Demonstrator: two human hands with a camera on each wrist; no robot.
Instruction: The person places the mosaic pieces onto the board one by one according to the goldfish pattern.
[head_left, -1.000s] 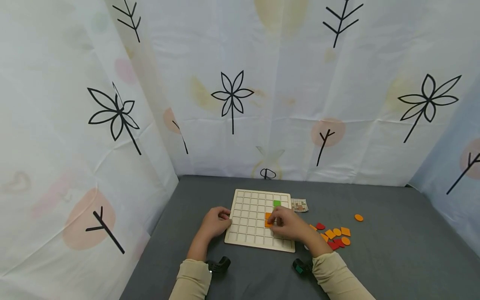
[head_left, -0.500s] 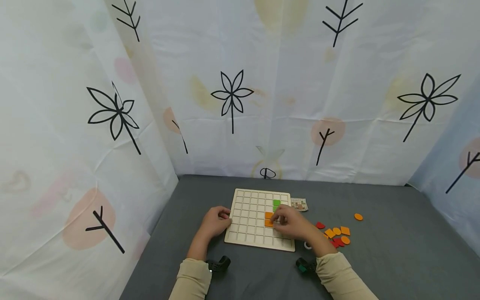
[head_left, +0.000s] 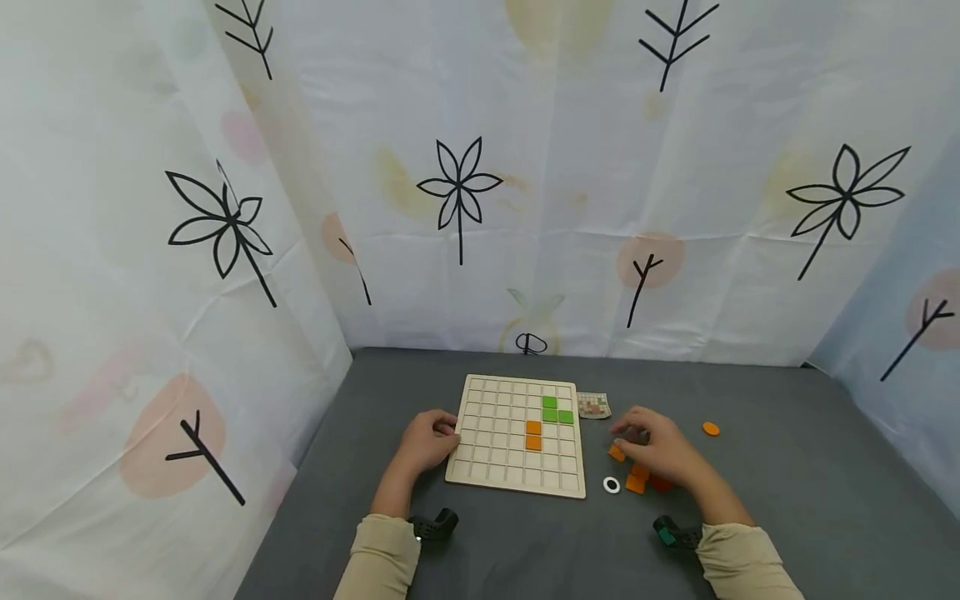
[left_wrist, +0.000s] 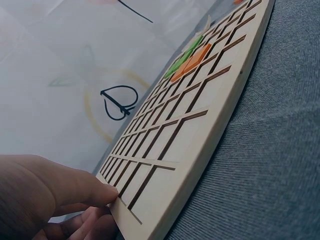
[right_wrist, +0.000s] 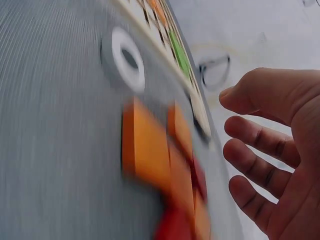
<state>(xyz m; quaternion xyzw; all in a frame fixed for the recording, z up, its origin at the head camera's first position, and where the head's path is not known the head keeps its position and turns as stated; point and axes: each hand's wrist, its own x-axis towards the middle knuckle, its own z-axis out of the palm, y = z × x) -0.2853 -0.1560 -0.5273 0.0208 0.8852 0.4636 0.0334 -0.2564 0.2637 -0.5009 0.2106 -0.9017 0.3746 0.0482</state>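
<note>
A pale wooden grid board [head_left: 487, 458] lies on the grey table; three green square tiles [head_left: 550, 414] and two orange square tiles [head_left: 533, 435] sit in its cells. My left hand [head_left: 427, 442] holds the board's left edge, thumb on the rim and the other fingers curled beside it, as the left wrist view shows. To the right of the board, my right hand [head_left: 660, 446] hovers over loose orange tiles [head_left: 636, 482] and red pieces [right_wrist: 175, 225]. Its fingers are loosely bent and apart, holding nothing in the right wrist view. The hand hides part of this pile.
A small patterned card [head_left: 594, 406] lies against the board's upper right edge. Near the lower right corner is a white ring [head_left: 611, 484]. An orange disc [head_left: 710, 428] lies alone farther right. Patterned cloth [head_left: 480, 292] hangs behind the table.
My right hand has let go of a green tile on the board and moved right to the loose pieces. Two more green tiles now show. My left hand stays at the edge.
</note>
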